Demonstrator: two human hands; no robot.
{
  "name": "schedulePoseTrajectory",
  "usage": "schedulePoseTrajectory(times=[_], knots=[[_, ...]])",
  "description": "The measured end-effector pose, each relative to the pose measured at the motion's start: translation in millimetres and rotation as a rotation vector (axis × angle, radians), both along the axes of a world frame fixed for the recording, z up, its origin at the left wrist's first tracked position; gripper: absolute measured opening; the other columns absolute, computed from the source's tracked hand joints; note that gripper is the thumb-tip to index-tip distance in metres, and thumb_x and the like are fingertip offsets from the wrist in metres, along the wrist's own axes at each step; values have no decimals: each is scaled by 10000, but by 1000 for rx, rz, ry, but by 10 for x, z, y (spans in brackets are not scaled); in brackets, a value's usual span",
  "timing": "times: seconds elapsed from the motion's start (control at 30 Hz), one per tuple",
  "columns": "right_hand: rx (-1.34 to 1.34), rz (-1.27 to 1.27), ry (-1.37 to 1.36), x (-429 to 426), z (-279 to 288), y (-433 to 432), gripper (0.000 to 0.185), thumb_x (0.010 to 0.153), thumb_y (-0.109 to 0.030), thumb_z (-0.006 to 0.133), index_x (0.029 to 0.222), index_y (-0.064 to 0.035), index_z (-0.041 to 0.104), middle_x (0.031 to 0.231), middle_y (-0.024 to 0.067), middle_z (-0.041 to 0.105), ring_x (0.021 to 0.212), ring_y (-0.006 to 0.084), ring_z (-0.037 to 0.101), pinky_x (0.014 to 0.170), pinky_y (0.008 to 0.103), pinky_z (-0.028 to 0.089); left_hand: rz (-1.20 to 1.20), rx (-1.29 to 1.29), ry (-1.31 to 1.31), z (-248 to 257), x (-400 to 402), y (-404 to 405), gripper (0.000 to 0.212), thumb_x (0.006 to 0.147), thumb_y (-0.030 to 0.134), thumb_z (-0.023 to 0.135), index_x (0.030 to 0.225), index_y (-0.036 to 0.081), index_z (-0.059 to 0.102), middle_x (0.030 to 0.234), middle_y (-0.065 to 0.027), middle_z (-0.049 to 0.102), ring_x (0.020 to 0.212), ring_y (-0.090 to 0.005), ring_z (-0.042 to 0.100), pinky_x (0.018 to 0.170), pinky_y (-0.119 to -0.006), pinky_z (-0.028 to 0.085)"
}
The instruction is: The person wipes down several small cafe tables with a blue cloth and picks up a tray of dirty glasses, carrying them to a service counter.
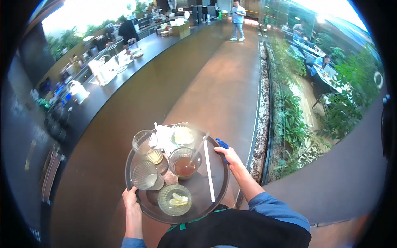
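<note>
A round dark serving tray (198, 201) is held level before my waist. My left hand (132, 200) grips its near-left rim, and my right hand (229, 156) holds the right rim with a bunched blue cloth (222, 144) at the fingers. Toward the near edge sits a ribbed glass with lemon slices (178, 200). Left of it is a tilted-looking glass (147, 175) with a little cloudy liquid. A glass of brownish drink (185, 166) with a clear straw stands mid-tray. Behind are another glass (145, 142), a glass of pale contents (183, 135), crumpled white napkins (164, 136) and a paper-wrapped straw (209, 173).
A long dark counter (124, 90) runs along the left, bearing a white pitcher (78, 91) and other ware. Ahead, a person (238, 20) stands on the brown floor (217, 83). To the right, a glass wall fronts plants (294, 121) and seated people.
</note>
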State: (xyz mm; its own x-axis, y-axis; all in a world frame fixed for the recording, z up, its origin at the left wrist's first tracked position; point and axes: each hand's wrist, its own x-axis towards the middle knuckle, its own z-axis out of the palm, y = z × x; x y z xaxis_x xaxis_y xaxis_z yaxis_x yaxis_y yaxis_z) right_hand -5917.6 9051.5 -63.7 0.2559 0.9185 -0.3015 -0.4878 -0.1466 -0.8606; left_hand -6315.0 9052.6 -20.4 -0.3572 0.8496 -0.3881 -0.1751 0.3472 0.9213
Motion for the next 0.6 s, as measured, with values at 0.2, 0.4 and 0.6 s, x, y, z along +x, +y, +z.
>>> schedulePoseTrajectory(times=[0.2, 0.4, 0.6], knots=[[-57, -236, -46, 666, 8, 1510, 400, 704, -125, 652, 1087, -40, 571, 912, 57, 614, 777, 157, 589, 701, 282, 489, -250, 33, -64, -165, 800, 2446, 233, 700, 46, 645, 922, -19, 612, 850, -62, 628, 755, -153, 580, 700, -289, 447], [-70, -456, -96, 1709, 131, 3027, 358, 712, -127, 631, 1052, -33, 573, 855, 52, 615, 733, 150, 587, 669, 271, 480, -435, 25, -15, -180, 2085, 4655, 171, 732, 60, 637, 889, 2, 602, 839, -62, 625, 738, -155, 565, 709, -299, 447], [-154, -514, -52, 3120, 47, 4520, 296, 700, -135, 640, 970, -25, 592, 806, 65, 617, 687, 163, 594, 633, 282, 484, -544, -84, 10, -346, 3647, 6534, 131, 762, 80, 612, 881, 25, 605, 815, -42, 608, 758, -148, 546, 715, -294, 426]])
